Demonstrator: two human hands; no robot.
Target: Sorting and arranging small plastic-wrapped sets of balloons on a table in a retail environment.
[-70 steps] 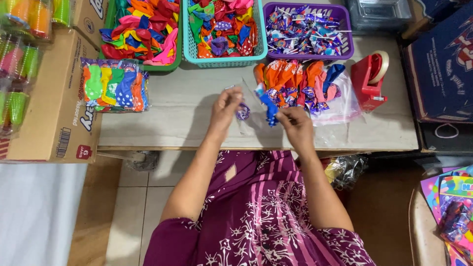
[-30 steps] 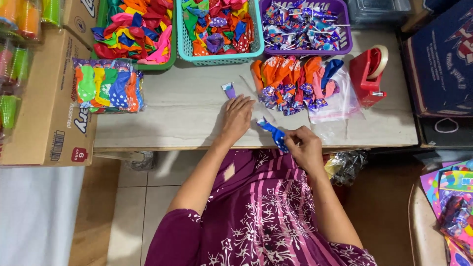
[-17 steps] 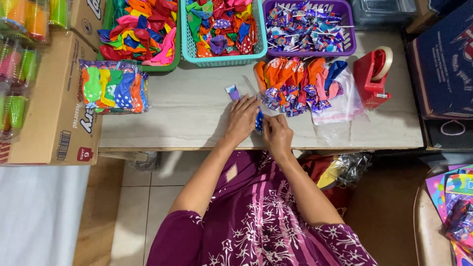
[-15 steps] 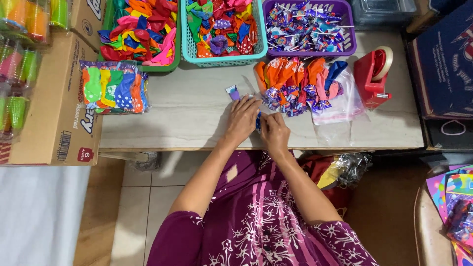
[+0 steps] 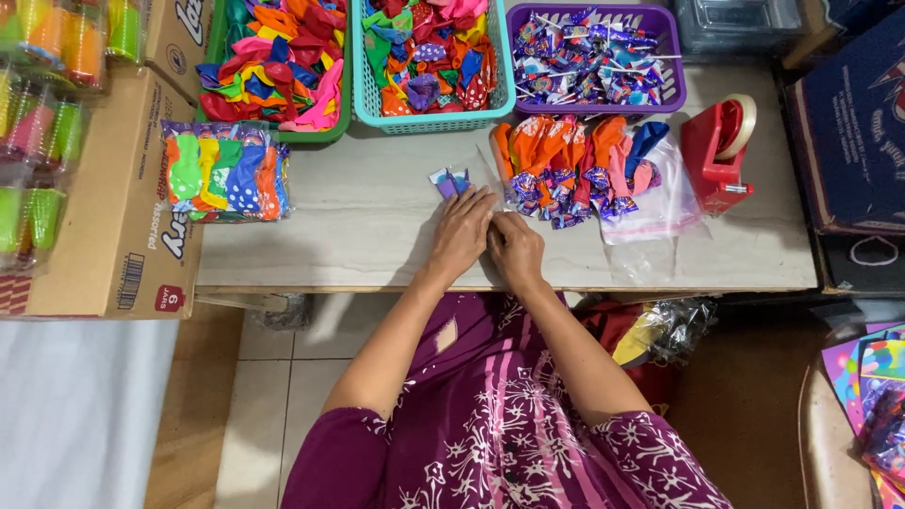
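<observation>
A pale table [image 5: 377, 236] is shown, with a heap of balloons and sweets [image 5: 575, 165] beside both hands. The left hand [image 5: 462, 231] lies flat, fingertips on a small blue-purple packet [image 5: 449, 181]; the right hand [image 5: 516, 250] is curled, its contents hidden. The packet could be nudged astray by a sliding fingertip.

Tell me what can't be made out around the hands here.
Head view:
- Whatever lies under the left hand and right hand: their backs cover it.
- Purple packet: partly hidden by the left fingertips, too small to identify.
- Green basket and teal basket: cut off by the top edge.
</observation>
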